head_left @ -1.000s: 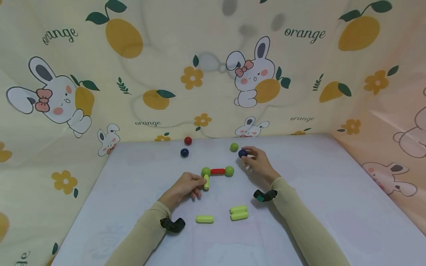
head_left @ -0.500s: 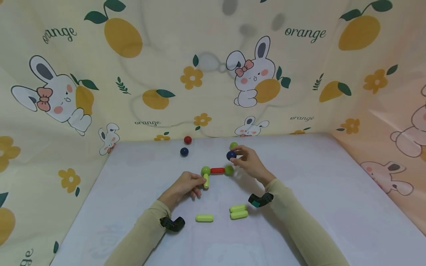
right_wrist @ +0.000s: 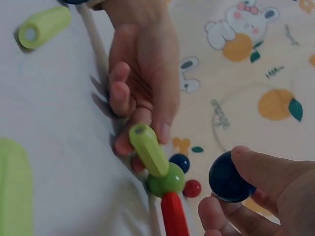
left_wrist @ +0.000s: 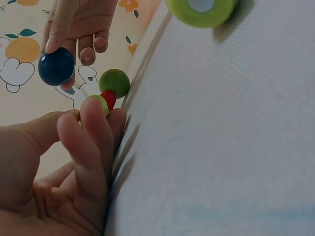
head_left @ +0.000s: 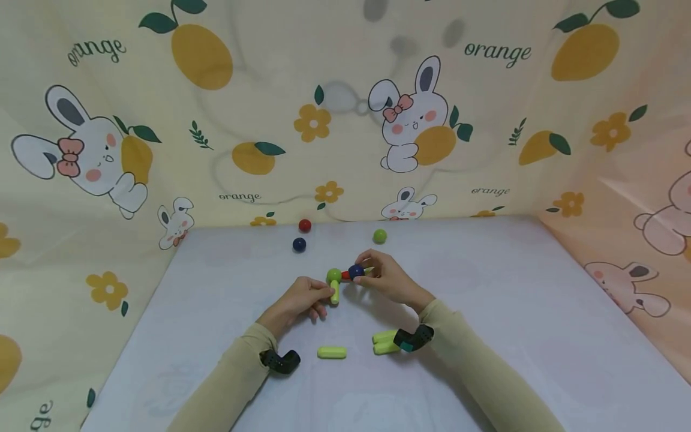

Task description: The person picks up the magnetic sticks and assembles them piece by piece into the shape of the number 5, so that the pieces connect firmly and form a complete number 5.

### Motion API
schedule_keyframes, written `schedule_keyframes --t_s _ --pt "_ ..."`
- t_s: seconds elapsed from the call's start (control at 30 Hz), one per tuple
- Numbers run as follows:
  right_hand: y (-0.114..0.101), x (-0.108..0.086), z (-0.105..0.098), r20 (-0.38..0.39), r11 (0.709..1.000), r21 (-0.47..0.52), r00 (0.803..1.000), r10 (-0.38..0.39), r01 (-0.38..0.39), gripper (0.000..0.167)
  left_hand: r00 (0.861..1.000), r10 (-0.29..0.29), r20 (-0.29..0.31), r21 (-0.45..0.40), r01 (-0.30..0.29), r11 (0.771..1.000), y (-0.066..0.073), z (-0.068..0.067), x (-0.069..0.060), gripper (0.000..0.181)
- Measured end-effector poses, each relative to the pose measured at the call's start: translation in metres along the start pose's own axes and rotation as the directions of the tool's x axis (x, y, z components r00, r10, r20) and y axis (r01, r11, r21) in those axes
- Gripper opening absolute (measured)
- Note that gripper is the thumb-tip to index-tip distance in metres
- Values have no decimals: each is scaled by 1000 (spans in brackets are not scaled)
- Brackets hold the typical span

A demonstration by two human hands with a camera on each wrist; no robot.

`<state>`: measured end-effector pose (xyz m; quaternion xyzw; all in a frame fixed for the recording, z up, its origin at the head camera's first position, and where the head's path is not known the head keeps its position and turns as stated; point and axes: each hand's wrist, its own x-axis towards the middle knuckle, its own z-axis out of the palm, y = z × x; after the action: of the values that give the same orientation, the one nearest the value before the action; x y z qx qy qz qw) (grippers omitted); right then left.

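My left hand [head_left: 299, 303] pinches a yellow-green rod [right_wrist: 149, 150] between thumb and fingers. That rod joins a green ball [head_left: 334, 275], from which a red rod [right_wrist: 174, 214] runs to a second green ball [left_wrist: 114, 82]. In the head view my right hand [head_left: 391, 279] and its ball mostly cover this second green ball. A dark blue ball [head_left: 356, 272] is pinched between the thumb and fingers of my right hand. Seen from the right wrist, the blue ball [right_wrist: 229, 177] is apart from the yellow-green rod.
One loose yellow-green rod [head_left: 332, 352] lies nearer me; two more rods [head_left: 384, 342] lie side by side, partly behind the right wrist camera. At the back are a red ball [head_left: 305, 225], another blue ball [head_left: 299, 245] and a loose green ball [head_left: 380, 236]. A printed cloth hangs behind.
My right hand has brought the blue ball left and toward me, from beside the loose green ball to over the joined piece's right end. My left hand keeps its hold in place.
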<state>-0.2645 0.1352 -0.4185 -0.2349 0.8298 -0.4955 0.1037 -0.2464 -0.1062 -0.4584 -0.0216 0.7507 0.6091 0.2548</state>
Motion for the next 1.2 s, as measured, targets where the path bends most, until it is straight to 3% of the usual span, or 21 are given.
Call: schedule_keyframes --t_s 0.37,0.6,0.93,1.2 --pt "1 -5 16 146 991 -87 985 -92 106 26 1000 17 1 20 -17 1000 -3 0 1 33" --pt "0 -10 23 243 991 -126 970 -21 53 27 1000 21 -10 31 -20 999 -2 1 2 31" --pt "0 -13 42 234 989 -145 970 60 -26 26 999 36 -11 40 -35 999 -3 0 1 33" --pt "-2 -15 51 215 988 -149 974 73 -41 28 998 56 -13 45 -56 997 -2 1 0 34"
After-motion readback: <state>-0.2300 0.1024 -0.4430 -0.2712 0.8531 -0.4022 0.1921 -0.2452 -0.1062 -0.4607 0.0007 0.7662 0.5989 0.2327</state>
